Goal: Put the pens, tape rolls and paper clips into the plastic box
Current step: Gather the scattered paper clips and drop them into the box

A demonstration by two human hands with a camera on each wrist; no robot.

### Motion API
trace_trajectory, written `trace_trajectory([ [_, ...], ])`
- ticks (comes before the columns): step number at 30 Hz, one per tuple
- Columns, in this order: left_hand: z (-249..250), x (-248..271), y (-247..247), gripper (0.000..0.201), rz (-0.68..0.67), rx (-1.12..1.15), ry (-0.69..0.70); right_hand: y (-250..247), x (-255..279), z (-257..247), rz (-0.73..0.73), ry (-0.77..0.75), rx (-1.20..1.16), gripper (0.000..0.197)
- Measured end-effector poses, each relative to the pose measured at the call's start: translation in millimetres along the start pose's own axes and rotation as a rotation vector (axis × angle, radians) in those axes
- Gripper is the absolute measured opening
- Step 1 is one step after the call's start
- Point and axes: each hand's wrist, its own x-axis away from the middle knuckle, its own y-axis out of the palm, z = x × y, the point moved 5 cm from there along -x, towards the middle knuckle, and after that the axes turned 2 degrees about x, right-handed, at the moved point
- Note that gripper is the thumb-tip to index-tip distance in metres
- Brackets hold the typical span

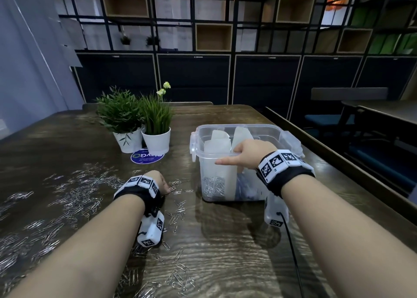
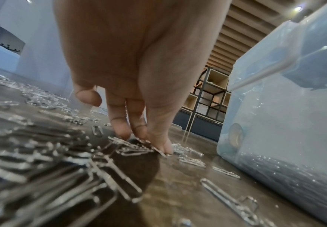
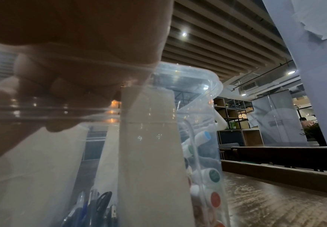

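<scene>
the left hand (image 2: 131, 86) pinches a few paper clips (image 2: 139, 147) flat on the surface (image 1: 225, 241), just beside the plastic box (image 1: 239, 128). the right hand (image 1: 246, 154) grips the box's near rim. thin clips may slip or snag tangled neighbours. they lie in every direction, no shared long axis.

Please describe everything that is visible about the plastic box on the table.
The plastic box is clear, lidless, with latch handles at both ends. It stands upright on the wooden table, right of the two potted plants. White dividers split it; one compartment holds paper clips, others hold pens and colour-capped markers. The right hand grips its near rim.
</scene>
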Motion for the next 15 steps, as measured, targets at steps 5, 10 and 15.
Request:
trace_trajectory([
  [5,4,-6,3,0.037,-0.015,-0.126,-0.021,0,-5,0,0.000,0.003,0.006,0.070],
  [10,14,-4,6,0.041,0.045,-0.222,-0.011,1,-6,0,0.002,0.002,-0.003,0.071],
  [15,11,-10,8,0.034,0.035,-0.187,0.019,0,-1,-1,-0.005,0.012,0.007,0.069],
])
